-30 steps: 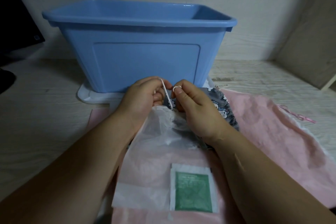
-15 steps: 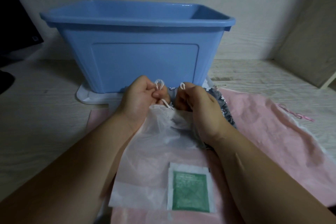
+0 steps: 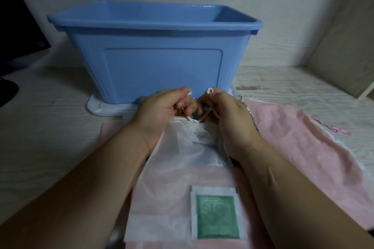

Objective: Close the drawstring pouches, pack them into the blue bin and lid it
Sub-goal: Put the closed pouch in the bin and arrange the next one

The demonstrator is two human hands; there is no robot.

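White sheer pouch (image 3: pixel 178 168), green label (image 3: pixel 217 216) near its bottom edge, lies flat on pink pouches (image 3: pixel 303 147). At its gathered mouth, left hand (image 3: pixel 162 111) and right hand (image 3: pixel 230 119) each pinch the white cord (image 3: pixel 190 120), fingers curled. Just beyond, blue bin (image 3: pixel 162 70) stands open on a white lid (image 3: pixel 99 107).

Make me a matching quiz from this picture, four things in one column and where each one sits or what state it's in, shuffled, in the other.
Things: 1 bin; 2 white pouch; 3 pink pouch; 4 green patch
States: a flat on the right; b on the white pouch's near corner; c open-topped, at the back; d cord pinched by left hand and right hand
Pairs: 1-c; 2-d; 3-a; 4-b
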